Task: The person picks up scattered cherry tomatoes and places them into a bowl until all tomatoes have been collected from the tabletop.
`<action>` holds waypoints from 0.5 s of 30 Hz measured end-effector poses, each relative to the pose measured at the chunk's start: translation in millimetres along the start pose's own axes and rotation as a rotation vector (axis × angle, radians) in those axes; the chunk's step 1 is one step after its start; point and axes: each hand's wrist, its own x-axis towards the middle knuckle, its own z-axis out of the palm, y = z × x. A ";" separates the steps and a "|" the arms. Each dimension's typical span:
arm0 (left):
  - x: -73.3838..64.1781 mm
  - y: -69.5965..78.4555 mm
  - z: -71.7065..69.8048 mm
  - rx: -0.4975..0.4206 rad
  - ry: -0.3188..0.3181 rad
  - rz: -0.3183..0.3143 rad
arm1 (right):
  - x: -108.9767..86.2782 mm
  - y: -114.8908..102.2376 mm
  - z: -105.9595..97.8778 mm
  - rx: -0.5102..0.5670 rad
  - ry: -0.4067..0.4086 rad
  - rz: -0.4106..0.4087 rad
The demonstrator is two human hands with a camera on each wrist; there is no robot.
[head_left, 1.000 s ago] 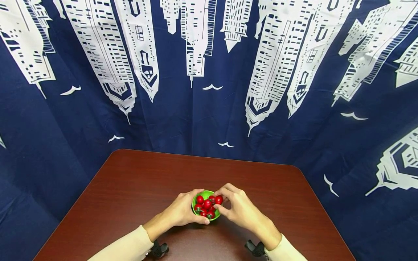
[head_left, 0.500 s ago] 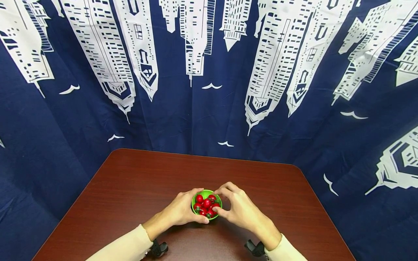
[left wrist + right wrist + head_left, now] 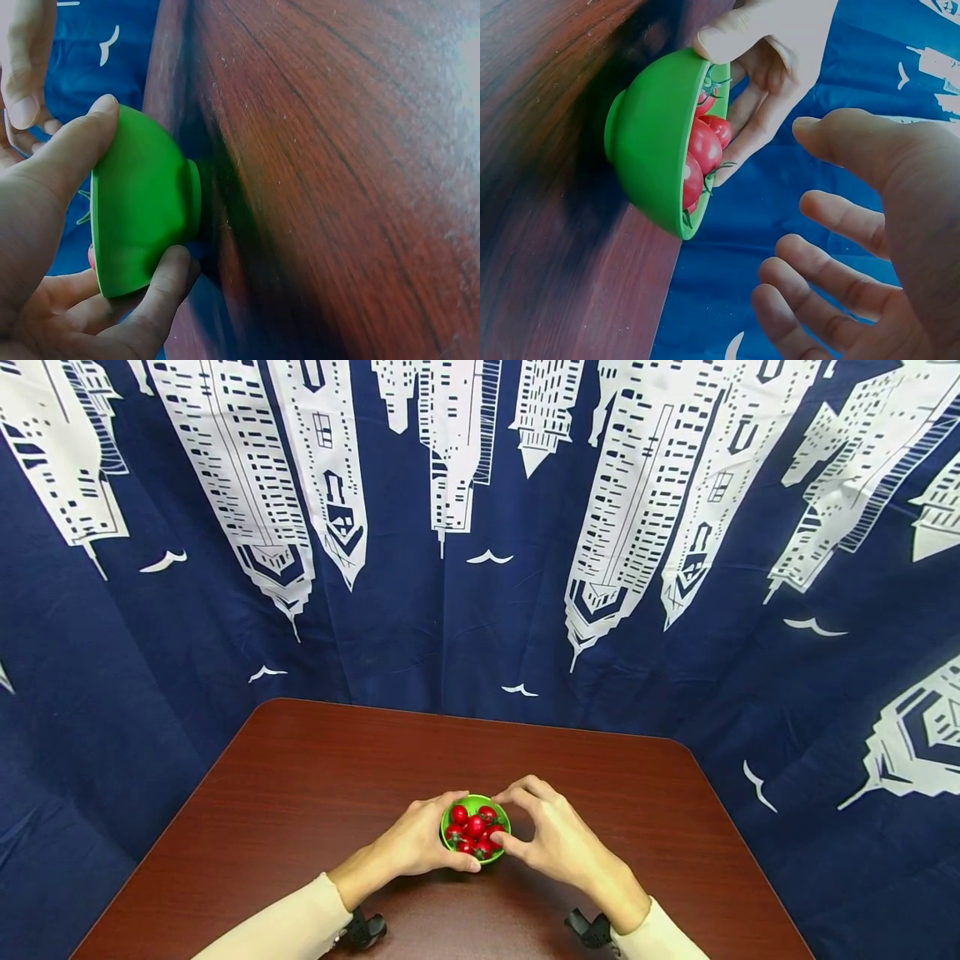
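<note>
In the head view a small green bowl [image 3: 504,850] holds several red cherry tomatoes [image 3: 476,825] with green stalks. My left hand [image 3: 420,839] grips the bowl from the left, its thumb at the near side of the rim. The left wrist view shows its fingers curled round the outside of the green bowl [image 3: 142,195]. My right hand [image 3: 551,831] hovers at the bowl's right side, thumb and fingers spread apart. In the right wrist view this right hand [image 3: 877,225] is apart from the bowl and holds nothing. Whether the bowl's foot touches the table I cannot tell.
A reddish-brown wooden table [image 3: 337,760] with rounded far corners lies beneath the hands. Behind it hangs a dark blue cloth [image 3: 390,635] printed with white buildings and birds. A black strap device [image 3: 363,933] sits at each wrist.
A second ago my right thumb and fingers pinched a tomato at the bowl's right side. It has been let go into the bowl, and those fingers are spread. My left hand keeps its grip.
</note>
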 end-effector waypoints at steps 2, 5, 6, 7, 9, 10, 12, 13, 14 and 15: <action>0.6 0.0 0.8 -0.003 0.002 -0.002 | 0.0 1.8 -0.4 -0.004 0.005 0.005; 0.7 -0.1 2.5 -0.012 -0.001 -0.013 | -1.0 4.7 -0.3 -0.010 0.009 0.018; 0.2 0.1 3.2 -0.013 -0.002 -0.017 | -2.0 5.4 0.0 -0.013 0.009 0.025; -0.3 0.4 3.8 -0.014 -0.002 -0.021 | -3.0 6.2 0.6 -0.018 0.010 0.031; -1.1 0.9 4.9 -0.013 -0.002 -0.028 | -4.9 7.9 1.4 -0.032 0.011 0.044; -1.6 1.3 5.3 -0.009 -0.002 -0.034 | -5.9 8.9 1.7 -0.039 0.013 0.051; -2.1 2.3 5.9 -0.006 -0.004 -0.043 | -7.6 11.0 1.7 -0.051 0.017 0.069; -2.2 2.7 6.2 -0.005 -0.005 -0.048 | -8.3 12.3 1.5 -0.056 0.017 0.079; -2.4 3.0 6.4 -0.004 -0.006 -0.053 | -9.0 13.4 1.1 -0.061 0.019 0.089; -2.4 3.2 6.4 -0.004 -0.006 -0.057 | -9.7 14.5 0.5 -0.066 0.018 0.102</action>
